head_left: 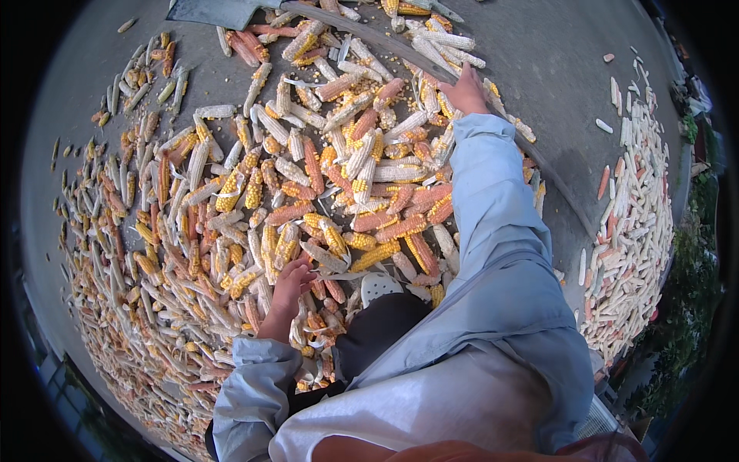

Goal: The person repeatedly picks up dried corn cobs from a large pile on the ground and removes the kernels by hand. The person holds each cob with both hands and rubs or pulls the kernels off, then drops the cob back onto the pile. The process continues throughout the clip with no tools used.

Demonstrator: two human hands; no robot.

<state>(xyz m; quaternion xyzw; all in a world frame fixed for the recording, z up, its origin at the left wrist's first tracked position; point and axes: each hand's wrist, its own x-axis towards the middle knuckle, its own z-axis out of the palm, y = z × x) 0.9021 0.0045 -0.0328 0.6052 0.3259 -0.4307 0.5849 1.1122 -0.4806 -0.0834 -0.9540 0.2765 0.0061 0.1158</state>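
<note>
My right hand [466, 94] reaches far out over the wooden handle [377, 37] of a shovel, at the edge of the corn pile. Its thumb and forefinger are apart, and no cob shows in it. Whether the palm touches the handle is hidden. Nearer to me, my left hand [289, 286] hovers low over corn cobs [289, 240], fingers loosely bent and apart, with nothing visible in them. Many cobs are partly stripped, with yellow or orange kernels left on them. The shovel's grey metal blade [219, 11] lies at the far left.
A pile of mostly bare, pale cobs [627, 254] lies to the right on the grey ground [554, 85]. More mixed cobs [154, 331] spread widely to the left. My light, holed shoe [380, 286] stands among the cobs. Green plants [685, 285] border the right side.
</note>
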